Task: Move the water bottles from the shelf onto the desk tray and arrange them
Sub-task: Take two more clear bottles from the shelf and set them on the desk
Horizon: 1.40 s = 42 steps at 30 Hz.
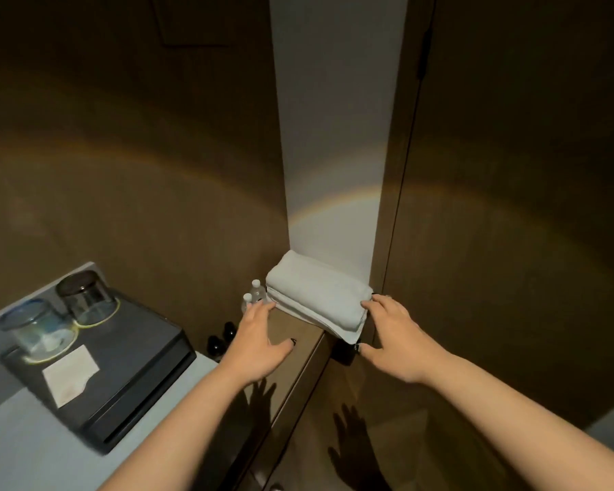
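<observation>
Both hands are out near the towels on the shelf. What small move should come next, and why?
Probably curl the left hand round the nearer water bottle. Its fingertips already reach the two bottles beside the folded towels, neither hand holds anything, and the tray waits to the left.

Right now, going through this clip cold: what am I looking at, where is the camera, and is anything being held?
One picture, from a camera worn on a person's head, looking down at their bare arms; no robot. The left hand and right hand reach with spread fingers toward a folded white towel on a brown shelf. Neither holds anything. Two water bottles stand just left of the towel. On the desk at lower left, a dark tray carries two glasses and a paper card.
</observation>
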Available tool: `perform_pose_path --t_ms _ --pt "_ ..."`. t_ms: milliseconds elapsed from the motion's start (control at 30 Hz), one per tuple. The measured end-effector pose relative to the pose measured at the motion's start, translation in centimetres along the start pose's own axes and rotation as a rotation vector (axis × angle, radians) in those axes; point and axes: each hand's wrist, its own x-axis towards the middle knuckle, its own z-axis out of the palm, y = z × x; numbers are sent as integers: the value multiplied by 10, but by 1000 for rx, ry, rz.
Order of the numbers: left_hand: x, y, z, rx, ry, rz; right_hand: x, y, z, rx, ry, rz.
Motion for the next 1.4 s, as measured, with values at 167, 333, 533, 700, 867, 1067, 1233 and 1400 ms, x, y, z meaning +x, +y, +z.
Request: perform_pose_path --t_ms 167,333,533,700,867,1067,1233,1400 --pt "77 -36 -10 -44 44 -135 92 9 4 -8 -64 -37" --pt "130 -56 -17 -39 32 -184 175 12 5 3 -129 -33" --pt "191 -74 -26 54 43 -233 266 7 10 15 -185 -68" --pt "236 -90 -23 -66 152 -338 340 13 24 27 -256 -175" --pt "290 -104 -3 -126 209 -512 423 31 43 -20 -352 -280" --pt "346 -112 50 -268 259 -772 513 59 64 -60 -562 -382" --pt "374 -147 96 -346 297 -893 565 74 110 23 -654 -354" --pt "391 -196 130 -368 319 -948 586 88 182 81 -670 -364"
